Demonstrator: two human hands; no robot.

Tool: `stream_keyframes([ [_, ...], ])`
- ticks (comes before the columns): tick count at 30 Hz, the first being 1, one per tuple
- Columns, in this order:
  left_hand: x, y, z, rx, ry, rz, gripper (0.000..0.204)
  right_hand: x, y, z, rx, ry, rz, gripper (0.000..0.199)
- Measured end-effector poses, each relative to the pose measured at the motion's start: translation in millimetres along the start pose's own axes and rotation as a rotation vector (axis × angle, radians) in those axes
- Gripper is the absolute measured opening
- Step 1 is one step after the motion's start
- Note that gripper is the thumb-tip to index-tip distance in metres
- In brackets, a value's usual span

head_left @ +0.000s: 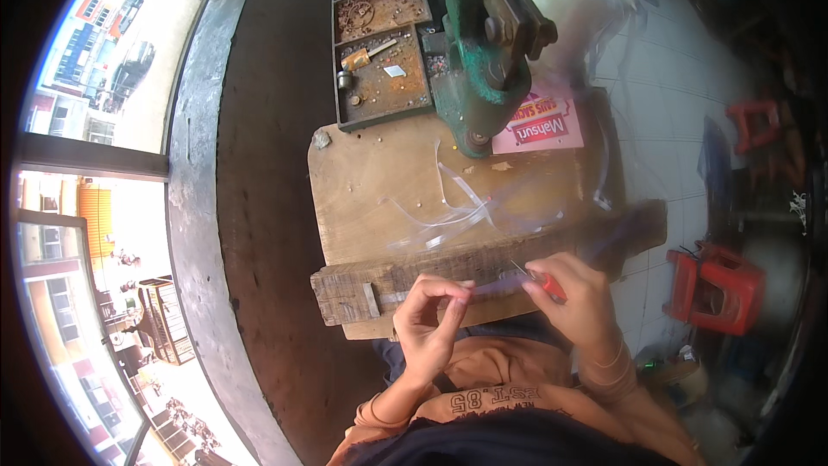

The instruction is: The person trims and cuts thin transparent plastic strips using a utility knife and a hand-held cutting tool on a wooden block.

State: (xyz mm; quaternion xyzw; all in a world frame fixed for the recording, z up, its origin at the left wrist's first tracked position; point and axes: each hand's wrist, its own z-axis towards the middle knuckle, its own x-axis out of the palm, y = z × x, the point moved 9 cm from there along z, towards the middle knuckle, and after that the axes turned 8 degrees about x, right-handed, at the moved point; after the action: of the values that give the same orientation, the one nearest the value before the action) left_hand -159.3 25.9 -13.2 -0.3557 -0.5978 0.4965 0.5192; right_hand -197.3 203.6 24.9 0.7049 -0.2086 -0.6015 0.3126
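My left hand (431,319) pinches the end of a clear plastic strip (495,286) between thumb and fingertips. My right hand (576,300) is closed around a small red-handled tool (553,288) with a thin pointed metal tip; its exact kind is hard to make out. The strip runs across from the left fingertips toward the tool, and its far end is hard to follow. Both hands are held over the near edge of a thick wooden bar (345,295). Beyond it, loose clear plastic strips (466,214) lie tangled on a wooden board (354,198).
A green metal press (483,78) stands at the back of the board, beside a black compartment tray (379,103) with small parts. Next to the press lies a pink printed sheet (561,134). Red stools (716,289) are on the tiled floor at right; windows line the left.
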Motion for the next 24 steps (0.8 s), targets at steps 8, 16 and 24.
stream_keyframes([
  [8,-70.2,-41.3,-4.3,0.206,-0.393,0.018,0.01,-38.0,-54.6,-17.0,0.246,0.118,-0.338,0.016],
  [16,-123.2,-64.0,-2.5,0.42,-0.593,0.03,0.016,-92.5,-97.7,-31.0,0.47,-0.064,-0.386,0.014],
  [24,-134.1,-75.2,-13.1,0.481,-0.668,0.086,0.018,-89.4,-95.3,-32.7,0.488,-0.064,-0.422,0.015],
])
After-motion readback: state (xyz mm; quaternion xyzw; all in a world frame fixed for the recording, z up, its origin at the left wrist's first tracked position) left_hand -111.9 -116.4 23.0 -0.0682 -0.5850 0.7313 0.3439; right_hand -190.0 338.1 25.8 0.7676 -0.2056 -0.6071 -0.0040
